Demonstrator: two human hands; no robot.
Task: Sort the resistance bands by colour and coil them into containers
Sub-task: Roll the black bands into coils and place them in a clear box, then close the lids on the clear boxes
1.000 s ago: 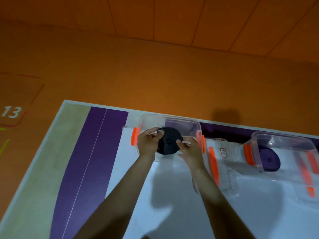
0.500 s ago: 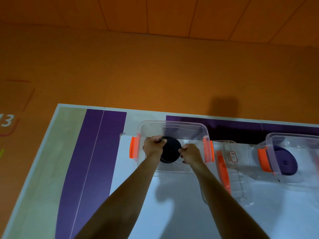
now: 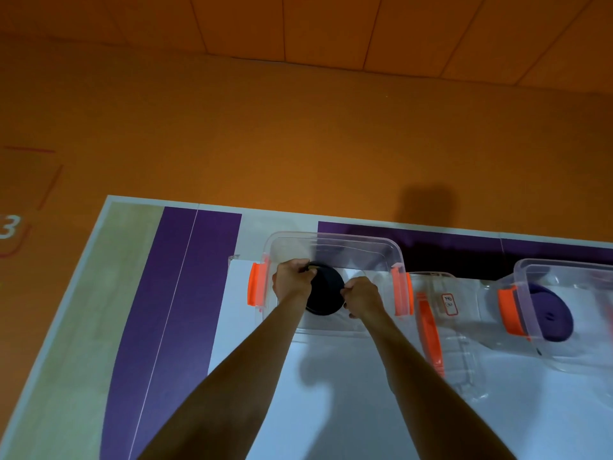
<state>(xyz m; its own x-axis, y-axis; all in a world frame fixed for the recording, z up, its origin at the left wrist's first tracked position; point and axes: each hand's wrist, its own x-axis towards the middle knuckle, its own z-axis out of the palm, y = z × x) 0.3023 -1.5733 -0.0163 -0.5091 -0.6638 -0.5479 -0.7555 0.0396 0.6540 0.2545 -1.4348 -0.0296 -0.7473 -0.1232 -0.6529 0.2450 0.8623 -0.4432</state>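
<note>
- Lowered since a second ago: black coil [image 3: 324,295] now sits inside the clear container [image 3: 331,239].
- My left hand [image 3: 292,281] at nine o'clock and right hand [image 3: 363,298] at three both pinch its rim; I'd release next.

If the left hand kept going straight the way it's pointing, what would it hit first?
Probably the far wall of the clear box. The left hand reaches into it, gripping the black coiled band together with the right hand. Depth is hard to judge from one view.
</note>
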